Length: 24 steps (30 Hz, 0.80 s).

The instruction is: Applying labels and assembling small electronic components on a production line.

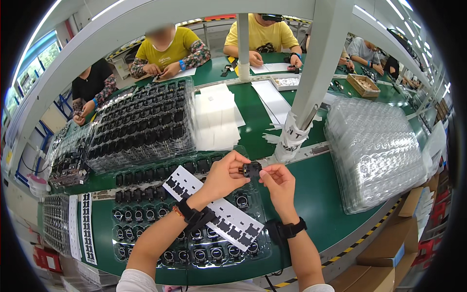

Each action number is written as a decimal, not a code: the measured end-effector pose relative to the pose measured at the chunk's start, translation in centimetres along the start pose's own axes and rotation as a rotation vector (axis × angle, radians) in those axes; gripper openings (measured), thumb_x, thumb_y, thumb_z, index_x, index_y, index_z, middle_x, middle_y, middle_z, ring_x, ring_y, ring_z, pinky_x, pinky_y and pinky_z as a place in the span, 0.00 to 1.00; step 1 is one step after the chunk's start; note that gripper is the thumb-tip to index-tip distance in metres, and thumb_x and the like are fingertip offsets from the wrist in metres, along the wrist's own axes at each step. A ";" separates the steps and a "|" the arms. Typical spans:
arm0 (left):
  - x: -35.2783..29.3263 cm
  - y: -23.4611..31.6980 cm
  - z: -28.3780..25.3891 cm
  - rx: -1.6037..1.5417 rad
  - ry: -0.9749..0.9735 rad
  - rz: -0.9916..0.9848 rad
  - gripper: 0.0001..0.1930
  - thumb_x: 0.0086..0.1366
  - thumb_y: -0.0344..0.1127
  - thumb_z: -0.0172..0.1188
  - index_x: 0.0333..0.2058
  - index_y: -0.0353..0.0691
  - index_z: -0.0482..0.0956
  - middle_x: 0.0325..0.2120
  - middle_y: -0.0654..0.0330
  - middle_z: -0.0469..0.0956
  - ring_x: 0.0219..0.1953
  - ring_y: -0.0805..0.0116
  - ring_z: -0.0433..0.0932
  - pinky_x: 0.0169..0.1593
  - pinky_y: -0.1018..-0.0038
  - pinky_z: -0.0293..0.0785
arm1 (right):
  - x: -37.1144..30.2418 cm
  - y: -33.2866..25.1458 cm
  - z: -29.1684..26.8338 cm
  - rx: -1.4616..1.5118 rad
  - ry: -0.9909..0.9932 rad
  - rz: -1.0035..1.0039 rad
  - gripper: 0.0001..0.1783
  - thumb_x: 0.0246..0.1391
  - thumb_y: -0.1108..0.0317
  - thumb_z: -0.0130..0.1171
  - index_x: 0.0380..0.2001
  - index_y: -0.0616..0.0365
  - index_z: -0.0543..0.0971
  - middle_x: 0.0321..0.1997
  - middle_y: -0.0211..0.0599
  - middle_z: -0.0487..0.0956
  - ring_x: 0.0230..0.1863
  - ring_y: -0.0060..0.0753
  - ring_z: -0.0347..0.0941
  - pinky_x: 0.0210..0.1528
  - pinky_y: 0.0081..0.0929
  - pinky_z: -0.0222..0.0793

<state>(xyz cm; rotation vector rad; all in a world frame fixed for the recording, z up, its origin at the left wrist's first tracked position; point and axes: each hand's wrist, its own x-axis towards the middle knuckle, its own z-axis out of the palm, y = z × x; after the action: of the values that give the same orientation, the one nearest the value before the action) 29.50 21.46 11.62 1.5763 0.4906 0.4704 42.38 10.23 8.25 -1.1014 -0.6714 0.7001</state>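
A small black square plastic part [252, 169] is held up between both hands above the green table. My left hand [224, 175] is closed on its left side, where a bit of gold colour shows. Thumb and fingertips of my right hand [279, 184] pinch its right edge. Below my left wrist, a white backing sheet [197, 184] with black die-cut stickers lies slantwise over a clear plastic tray [266, 250]. Rows of black parts fill that tray, and the nearer ones have round ringed faces [200, 254]. My left forearm hides some of them.
Stacked clear trays of black parts [141, 121] stand at the left. White papers [214, 117] lie beyond my hands. A grey post [316, 68] rises right of centre, near a stack of empty clear trays [374, 151]. Co-workers [170, 51] sit across the table. Cardboard boxes [389, 248] are at lower right.
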 end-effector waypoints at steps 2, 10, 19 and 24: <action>0.0 0.0 0.2 0.026 -0.007 0.012 0.19 0.49 0.14 0.59 0.39 0.35 0.67 0.38 0.57 0.76 0.41 0.75 0.76 0.45 0.79 0.74 | 0.0 0.3 0.0 -0.044 -0.002 -0.043 0.05 0.49 0.77 0.59 0.30 0.65 0.74 0.28 0.30 0.77 0.27 0.15 0.72 0.31 0.13 0.68; 0.0 -0.3 0.7 0.090 0.005 0.075 0.19 0.48 0.14 0.61 0.37 0.35 0.66 0.36 0.58 0.76 0.40 0.75 0.77 0.43 0.79 0.75 | 0.1 0.4 -0.1 -0.126 -0.013 -0.051 0.04 0.48 0.77 0.60 0.28 0.65 0.75 0.26 0.29 0.77 0.25 0.15 0.71 0.30 0.13 0.68; 0.0 -0.3 0.6 0.134 0.011 0.064 0.17 0.47 0.16 0.62 0.35 0.34 0.67 0.35 0.56 0.78 0.39 0.71 0.79 0.42 0.78 0.77 | 0.2 0.6 -0.5 -0.209 -0.062 -0.060 0.05 0.48 0.77 0.60 0.30 0.64 0.75 0.28 0.30 0.77 0.27 0.15 0.71 0.32 0.13 0.68; 0.0 -0.6 0.5 0.075 0.003 0.026 0.19 0.47 0.14 0.62 0.35 0.36 0.65 0.35 0.60 0.76 0.39 0.76 0.76 0.42 0.80 0.76 | 0.2 0.9 -0.6 -0.112 -0.083 -0.057 0.04 0.48 0.78 0.60 0.29 0.65 0.76 0.27 0.28 0.77 0.27 0.14 0.70 0.33 0.13 0.67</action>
<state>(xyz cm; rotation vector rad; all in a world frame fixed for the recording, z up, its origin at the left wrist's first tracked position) 29.77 21.08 10.97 1.6563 0.4958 0.4790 42.83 10.35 7.22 -1.1561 -0.8181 0.6679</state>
